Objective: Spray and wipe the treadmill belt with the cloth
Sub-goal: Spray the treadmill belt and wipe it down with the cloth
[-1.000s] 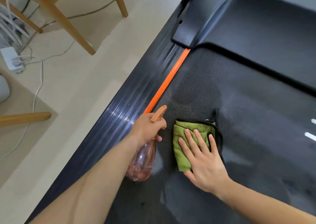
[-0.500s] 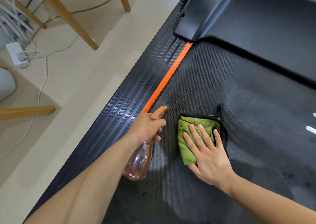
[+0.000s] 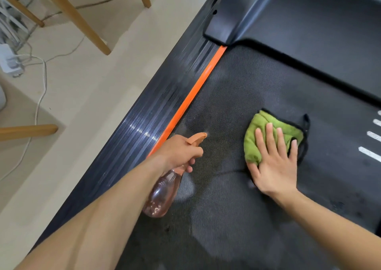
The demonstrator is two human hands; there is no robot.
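The dark textured treadmill belt (image 3: 237, 88) fills the middle and right of the head view, with damp patches on it. My left hand (image 3: 179, 152) grips a clear pinkish spray bottle (image 3: 159, 197) by its orange trigger head, nozzle aimed at the belt near the orange edge strip (image 3: 195, 92). A fine mist shows at the nozzle tip. My right hand (image 3: 274, 162) lies flat with fingers spread, pressing a green cloth (image 3: 259, 131) with black trim onto the belt, right of the bottle.
A ribbed black side rail (image 3: 144, 121) runs diagonally left of the belt. The black motor cover (image 3: 299, 26) rises at the top right. On the pale floor to the left stand wooden chair legs (image 3: 82, 22), a white power strip (image 3: 9, 63) and trailing cables.
My right hand has slid the green cloth to the right across the belt, away from the bottle. My left hand with the bottle has stayed near the orange strip.
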